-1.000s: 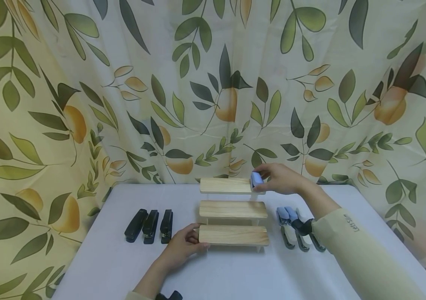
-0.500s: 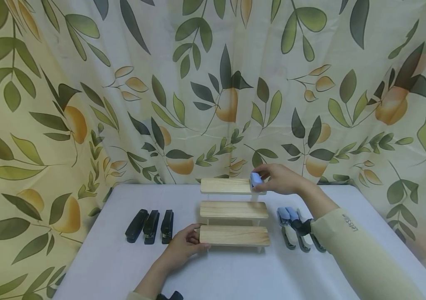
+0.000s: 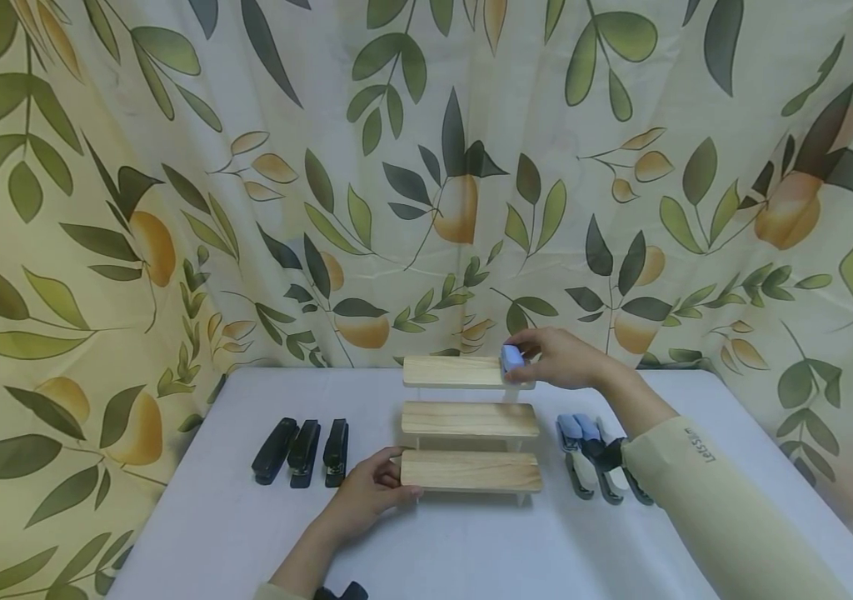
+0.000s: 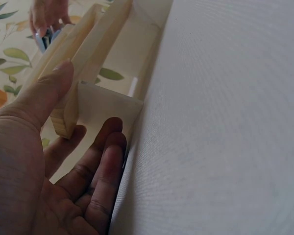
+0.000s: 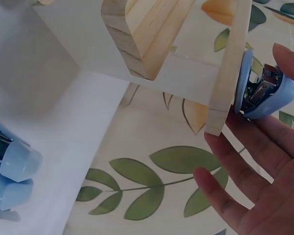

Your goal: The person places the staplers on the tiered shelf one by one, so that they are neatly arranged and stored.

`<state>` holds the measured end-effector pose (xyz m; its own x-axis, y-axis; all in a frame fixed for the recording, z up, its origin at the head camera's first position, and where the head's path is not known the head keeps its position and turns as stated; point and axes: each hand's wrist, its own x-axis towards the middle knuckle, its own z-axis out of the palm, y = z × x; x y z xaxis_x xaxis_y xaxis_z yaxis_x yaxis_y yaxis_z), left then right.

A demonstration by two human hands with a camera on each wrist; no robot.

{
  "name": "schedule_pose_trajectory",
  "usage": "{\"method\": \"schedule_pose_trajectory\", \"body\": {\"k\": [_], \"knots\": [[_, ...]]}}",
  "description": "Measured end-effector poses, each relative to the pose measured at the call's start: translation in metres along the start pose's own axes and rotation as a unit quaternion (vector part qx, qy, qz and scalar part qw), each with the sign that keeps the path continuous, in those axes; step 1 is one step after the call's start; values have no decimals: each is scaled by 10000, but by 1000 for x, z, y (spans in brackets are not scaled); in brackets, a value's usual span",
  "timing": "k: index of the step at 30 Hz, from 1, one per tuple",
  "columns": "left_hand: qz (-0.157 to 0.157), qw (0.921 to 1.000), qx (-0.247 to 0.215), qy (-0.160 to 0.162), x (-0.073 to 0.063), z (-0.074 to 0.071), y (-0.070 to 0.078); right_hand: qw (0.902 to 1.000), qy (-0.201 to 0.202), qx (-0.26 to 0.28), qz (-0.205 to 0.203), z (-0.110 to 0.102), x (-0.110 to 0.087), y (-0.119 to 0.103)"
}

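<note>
The right hand partly hides its stapler, a wrist camera some others — the surface is cut off below.

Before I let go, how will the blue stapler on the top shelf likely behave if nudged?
The blue stapler should stay rigid, as its casing looks like hard plastic. The metal mechanism inside may make it fairly heavy for its size. Its flat underside faces the top shelf, so it will probably slide rather than roll.
</note>
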<state>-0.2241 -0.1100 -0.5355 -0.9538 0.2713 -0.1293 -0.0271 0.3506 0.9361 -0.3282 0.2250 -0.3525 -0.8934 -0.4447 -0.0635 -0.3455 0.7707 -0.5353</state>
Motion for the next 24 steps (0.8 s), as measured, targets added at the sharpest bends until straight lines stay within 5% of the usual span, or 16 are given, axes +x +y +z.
{"method": "schedule_pose_trajectory", "body": {"k": [24], "knots": [[-67,10000,62,-13,0,0,0,9999,-3,156,-48,4,2,7]]}}
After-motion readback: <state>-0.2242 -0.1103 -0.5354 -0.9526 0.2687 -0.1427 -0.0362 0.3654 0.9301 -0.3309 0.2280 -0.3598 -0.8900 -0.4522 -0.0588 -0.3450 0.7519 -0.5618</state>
